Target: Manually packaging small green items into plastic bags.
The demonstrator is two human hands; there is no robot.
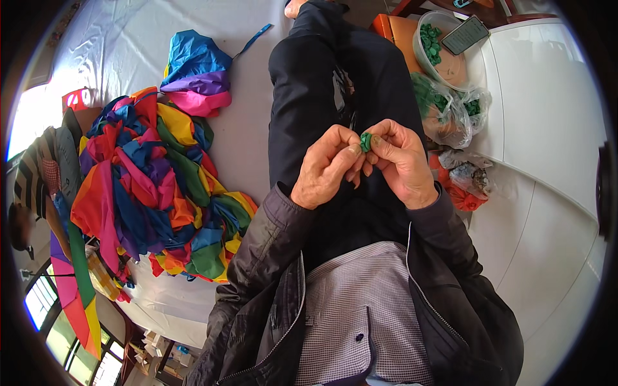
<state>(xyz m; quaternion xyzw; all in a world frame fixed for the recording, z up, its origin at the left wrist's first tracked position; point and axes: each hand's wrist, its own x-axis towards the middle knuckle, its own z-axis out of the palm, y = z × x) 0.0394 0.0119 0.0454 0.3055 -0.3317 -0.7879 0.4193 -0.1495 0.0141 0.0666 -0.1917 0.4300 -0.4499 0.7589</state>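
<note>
A small green piece (365,142) above dark trousers (299,90)
Left hand (327,166) and right hand (404,162) pinch it narrowly; a tub (453,72) of green bits (430,44) sits at right; colourful cloth (145,186) lies heaped at left

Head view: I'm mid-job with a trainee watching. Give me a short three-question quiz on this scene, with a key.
1. True or false: the left hand and the right hand both have fingertips on the small green piece.
2. Where in the picture is the heap of multicoloured cloth?
A. On the right
B. On the left
C. At the bottom centre
3. Fill in the blank: the pieces inside the round tub are ____ in colour.

Key: 1. True. 2. B. 3. Green.
</note>
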